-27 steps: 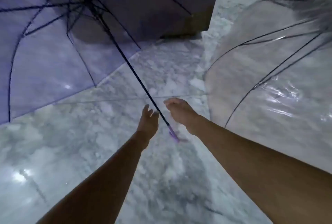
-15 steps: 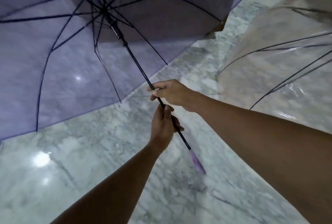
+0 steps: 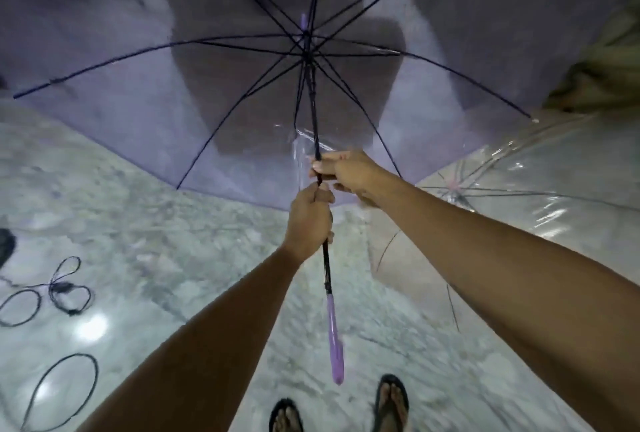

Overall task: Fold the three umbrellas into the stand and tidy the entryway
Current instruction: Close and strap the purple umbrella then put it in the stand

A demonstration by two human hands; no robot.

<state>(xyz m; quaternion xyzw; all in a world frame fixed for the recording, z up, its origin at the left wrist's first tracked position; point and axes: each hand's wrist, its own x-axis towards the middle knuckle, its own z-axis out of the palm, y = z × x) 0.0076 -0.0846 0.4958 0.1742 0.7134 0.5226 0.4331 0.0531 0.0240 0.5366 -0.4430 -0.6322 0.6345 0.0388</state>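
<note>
Left hand [image 3: 310, 220], fisted round the purple umbrella [image 3: 121, 102] shaft [image 3: 313, 112], steadies it; right hand [image 3: 346, 171], fingers curled round the shaft just beyond, likely readies closing.

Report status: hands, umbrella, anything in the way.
Left hand grips shaft low, right hand grips just above. Purple umbrella open, not yet folded. Clear umbrella open on right; black cable loops on floor left.

I'm standing in what is looking like a home entryway: a polished marble floor [image 3: 156, 223] is shining under me, I'm wearing black sandals [image 3: 391, 400], a purple umbrella [image 3: 138, 102] and a clear umbrella [image 3: 554, 189] are spreading open around me, and black cords [image 3: 65, 289] are lying loose.
</note>
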